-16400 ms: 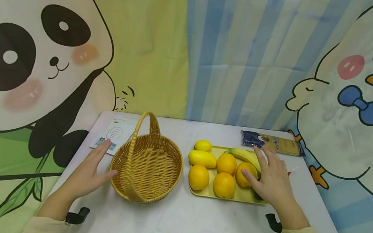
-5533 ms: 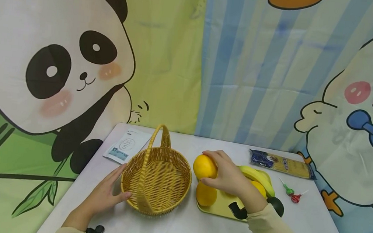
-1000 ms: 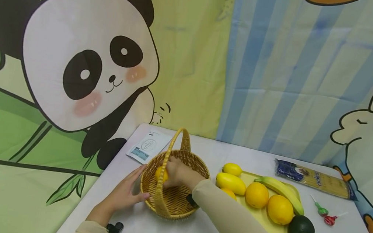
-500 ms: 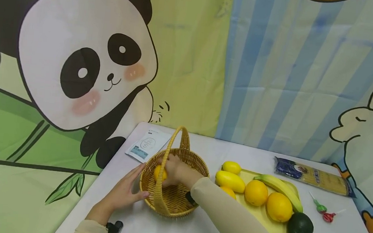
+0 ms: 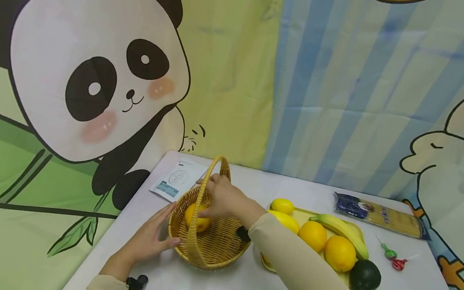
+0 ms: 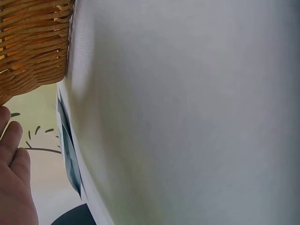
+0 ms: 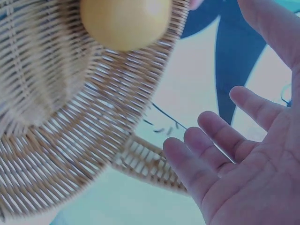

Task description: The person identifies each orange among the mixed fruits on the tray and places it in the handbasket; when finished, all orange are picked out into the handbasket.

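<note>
In the head view an orange lies inside a wicker basket, against its left wall and partly behind the arched handle. My right hand hovers over it, fingers spread beneath the handle. The right wrist view shows this hand holding nothing, with a gap between it and the orange. At the basket's left side rests my left hand, its thumb at the rim and its fingers loosely straight along the outer wall. The left wrist view catches only part of that hand beside the wicker wall.
Right of the basket, a yellow tray carries oranges, a banana, a lemon, a yellow oblong fruit and a dark green round fruit. Behind lie a pasta packet and white pouch; lollipops sit right.
An orange has gone from the tray into the basket. Over the last half second my right hand has let go of it and risen. The left hand stays at the basket.
</note>
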Demonstrator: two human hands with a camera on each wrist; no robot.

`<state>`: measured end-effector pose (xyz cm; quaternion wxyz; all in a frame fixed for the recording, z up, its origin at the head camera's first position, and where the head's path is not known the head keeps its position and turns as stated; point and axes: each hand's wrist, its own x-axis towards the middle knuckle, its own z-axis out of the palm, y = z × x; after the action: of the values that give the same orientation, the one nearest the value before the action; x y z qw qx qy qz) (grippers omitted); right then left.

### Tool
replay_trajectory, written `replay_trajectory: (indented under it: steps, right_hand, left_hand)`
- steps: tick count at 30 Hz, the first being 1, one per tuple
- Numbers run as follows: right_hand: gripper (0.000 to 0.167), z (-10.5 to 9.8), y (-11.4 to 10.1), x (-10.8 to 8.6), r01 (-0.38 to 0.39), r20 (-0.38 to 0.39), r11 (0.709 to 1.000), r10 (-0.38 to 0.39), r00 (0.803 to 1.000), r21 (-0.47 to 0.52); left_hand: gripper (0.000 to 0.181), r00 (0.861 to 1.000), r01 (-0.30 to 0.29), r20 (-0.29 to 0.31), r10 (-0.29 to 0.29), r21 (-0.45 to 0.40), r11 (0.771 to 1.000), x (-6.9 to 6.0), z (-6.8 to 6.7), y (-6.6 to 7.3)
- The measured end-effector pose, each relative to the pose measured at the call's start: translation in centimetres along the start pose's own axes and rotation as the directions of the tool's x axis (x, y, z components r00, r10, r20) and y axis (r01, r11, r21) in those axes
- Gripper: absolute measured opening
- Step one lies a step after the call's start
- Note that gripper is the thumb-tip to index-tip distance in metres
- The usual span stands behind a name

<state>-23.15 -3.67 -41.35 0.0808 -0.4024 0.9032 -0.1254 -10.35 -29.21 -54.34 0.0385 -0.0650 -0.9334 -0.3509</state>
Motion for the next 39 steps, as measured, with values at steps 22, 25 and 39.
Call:
replay_trajectory:
  steps: [22,25,39]
  right_hand:
    - [0.093,-5.8,2.2,-5.9,0.003,-0.175,0.982,0.03,0.984,0.187]
    - [0.092,-6.3,3.0,-6.8,0.001,-0.209,0.981,0.04,0.977,0.196]
    - [0.088,-8.4,6.1,-11.5,-0.064,-0.306,0.95,0.162,0.938,0.307]
  left_hand:
    - [0.107,0.999,-0.042,-0.029,0.043,0.025,0.999,0.2,0.3,-0.4]
    - [0.107,0.999,-0.042,-0.027,0.043,0.025,0.999,0.2,0.4,-0.5]
    - [0.107,1.0,-0.009,-0.003,0.009,0.039,0.999,0.4,0.2,-0.1]
